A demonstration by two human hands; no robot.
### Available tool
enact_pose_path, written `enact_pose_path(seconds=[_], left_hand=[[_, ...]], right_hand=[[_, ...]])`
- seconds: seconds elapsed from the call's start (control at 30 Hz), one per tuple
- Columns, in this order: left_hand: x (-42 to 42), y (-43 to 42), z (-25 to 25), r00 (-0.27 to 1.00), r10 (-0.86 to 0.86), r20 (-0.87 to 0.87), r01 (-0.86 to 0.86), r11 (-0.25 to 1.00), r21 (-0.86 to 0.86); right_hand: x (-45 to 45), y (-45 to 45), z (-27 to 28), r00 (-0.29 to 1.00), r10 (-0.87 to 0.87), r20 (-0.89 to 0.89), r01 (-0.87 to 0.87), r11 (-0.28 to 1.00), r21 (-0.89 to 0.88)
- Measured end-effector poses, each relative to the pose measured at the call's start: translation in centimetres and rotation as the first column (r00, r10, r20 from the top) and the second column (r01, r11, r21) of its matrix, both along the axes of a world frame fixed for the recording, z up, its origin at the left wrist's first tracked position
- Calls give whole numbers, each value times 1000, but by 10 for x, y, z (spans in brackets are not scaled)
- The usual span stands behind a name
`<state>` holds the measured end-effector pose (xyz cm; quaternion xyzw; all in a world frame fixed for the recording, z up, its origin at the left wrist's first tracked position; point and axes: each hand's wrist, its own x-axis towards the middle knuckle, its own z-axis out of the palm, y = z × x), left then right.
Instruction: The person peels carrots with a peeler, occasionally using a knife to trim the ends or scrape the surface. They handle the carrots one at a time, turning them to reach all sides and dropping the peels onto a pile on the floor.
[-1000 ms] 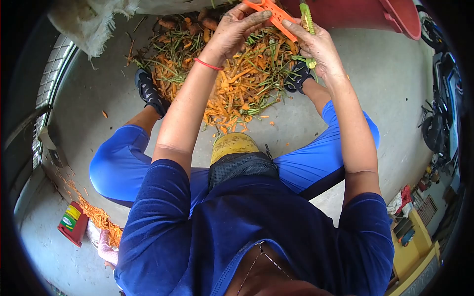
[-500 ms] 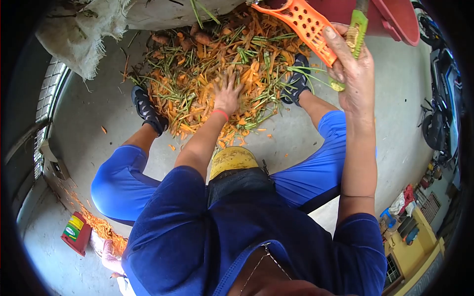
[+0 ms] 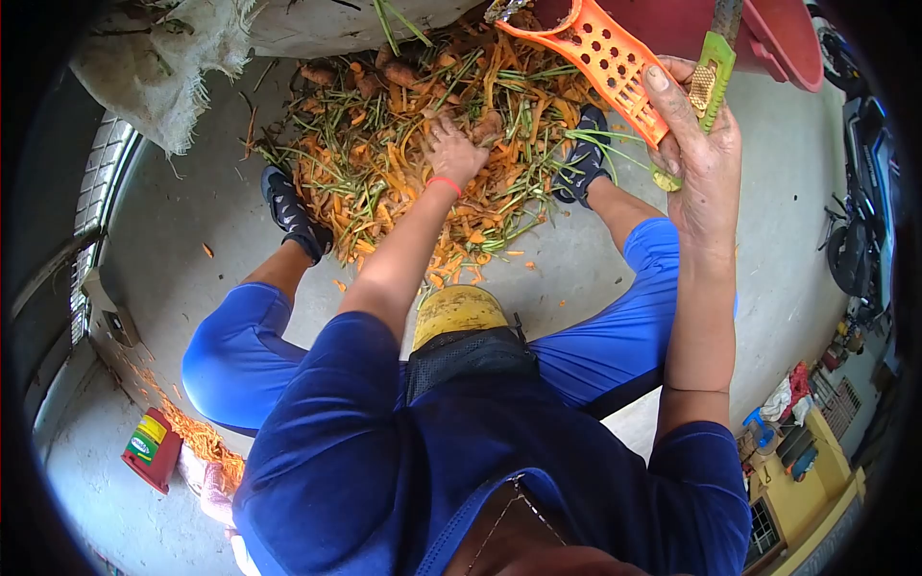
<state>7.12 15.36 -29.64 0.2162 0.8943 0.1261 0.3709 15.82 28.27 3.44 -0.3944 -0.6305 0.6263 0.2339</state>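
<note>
My left hand (image 3: 453,154), with a red band at its wrist, rests on the pile of orange peelings and green stems (image 3: 394,182), fingers stretched and apart. Beside its thumb lies a brownish, carrot-like root (image 3: 488,125); whether they touch is unclear. Raised at the right, my right hand (image 3: 706,154) is closed around two tools. One is an orange plastic peeler (image 3: 603,60) with a perforated handle, its head partly out at the top. The other is a green-handled knife (image 3: 713,77), its blade cut off by the frame's top edge.
Several unpeeled roots (image 3: 399,72) sit at the pile's back. A pale woven sack (image 3: 158,67) hangs at upper left, and a dark red tub (image 3: 778,43) stands at upper right. My feet flank the pile. A red container (image 3: 152,451) is at lower left, a motorcycle (image 3: 855,240) at right.
My left hand has moved forward and slightly right over the pile, close to a root. My right hand has shifted slightly right and down, still holding both tools.
</note>
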Motion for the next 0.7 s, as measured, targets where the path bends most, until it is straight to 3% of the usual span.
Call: enact_pose_path(seconds=[0.07, 0.2, 0.3, 0.43, 0.57, 0.7], left_hand=[[4, 4, -35, 996, 84, -20, -85, 990, -113], [-24, 20, 4, 931, 321, 171, -296, 942, -159], [-37, 34, -1, 830, 539, 142, -508, 837, -205], [-35, 35, -22, 891, 452, 37, -431, 870, -239], [-32, 20, -42, 900, 408, 152, -381, 907, -178], [-37, 1, -54, 797, 483, 362, -537, 841, 60]], right_hand=[[0, -2, 2, 1000, -5, 26, 5, 1000, -3], [-2, -1, 6, 999, -40, -23, 40, 999, -17], [-4, 0, 6, 996, -73, -53, 71, 997, -45], [-7, 3, 11, 997, -40, -65, 36, 998, -57], [-14, 0, 10, 997, -49, -64, 46, 997, -59], [-14, -5, 9, 997, -43, -59, 40, 998, -58]])
